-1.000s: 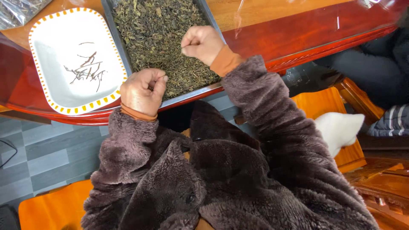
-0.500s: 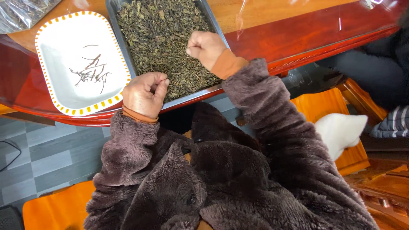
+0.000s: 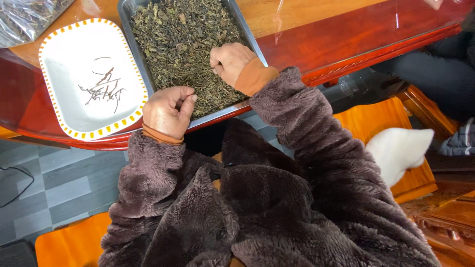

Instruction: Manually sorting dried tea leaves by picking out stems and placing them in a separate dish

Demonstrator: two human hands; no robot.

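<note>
Now | dried leaves (image 3: 183, 44) under right hand (image 3: 228, 62) fingers | left hand (image 3: 167, 111) curled

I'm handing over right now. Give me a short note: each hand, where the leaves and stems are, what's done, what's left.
Left hand: loosely curled at the near edge of the metal tray; whether it holds anything, cannot tell.
Right hand: curled, fingertips down in the dried leaves.
Done: a few thin stems lie on the white dish left of the tray.
Left: the tray is full of leaves, unsorted by the look of it.
</note>
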